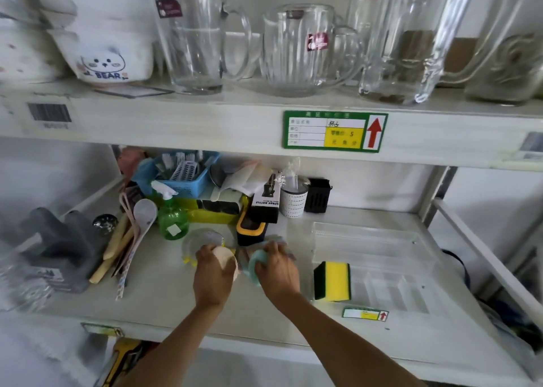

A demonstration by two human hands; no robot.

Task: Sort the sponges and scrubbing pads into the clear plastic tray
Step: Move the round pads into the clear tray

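On the lower white shelf my left hand grips a round cream scrubbing pad. Right beside it my right hand holds a light teal sponge, with a pale cloth-like pad just behind the fingers. A clear plastic tray with several compartments lies to the right. A yellow sponge with a green scouring side stands on edge at the tray's near left corner. A round clear pad or dish lies behind my left hand.
A green spray bottle, a black-and-orange tool, spoons and sticks, a blue basket and a spray-bottle box crowd the back left. Glass jugs line the shelf above. A price label lies near the front edge.
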